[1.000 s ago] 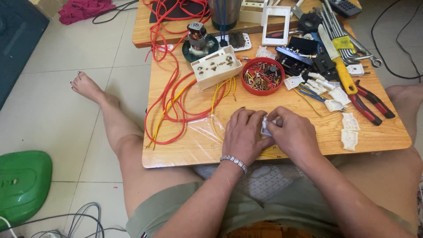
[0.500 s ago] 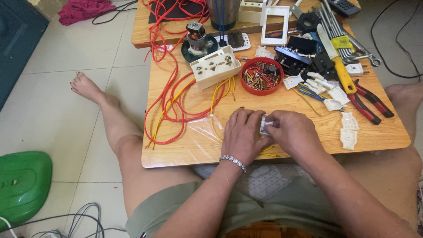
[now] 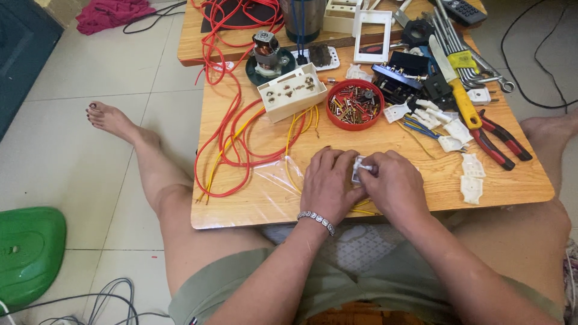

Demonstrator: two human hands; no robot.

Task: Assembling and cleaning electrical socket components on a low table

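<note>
A: Going left to right, what lies on the counter (image 3: 253, 207)?

B: Red and yellow wires (image 3: 232, 141) loop over the left half, with a cream socket block (image 3: 292, 92) behind them. Near the front edge, the left hand (image 3: 328, 186) is closed around a small white plastic part (image 3: 359, 168), and the right hand (image 3: 394, 183) pinches the same part from the other side. Both hands touch.

A: And beyond them?

B: A red dish of screws (image 3: 355, 104) sits near the middle, then loose white pieces (image 3: 469, 177) and red-handled pliers (image 3: 500, 141) toward the right edge.

A: What could go wrong?

B: I judge the part could slip from such a tight 2-handed pinch and drop off the front edge. A stray elbow could also tip the dish, since wires run close beside it.
</note>
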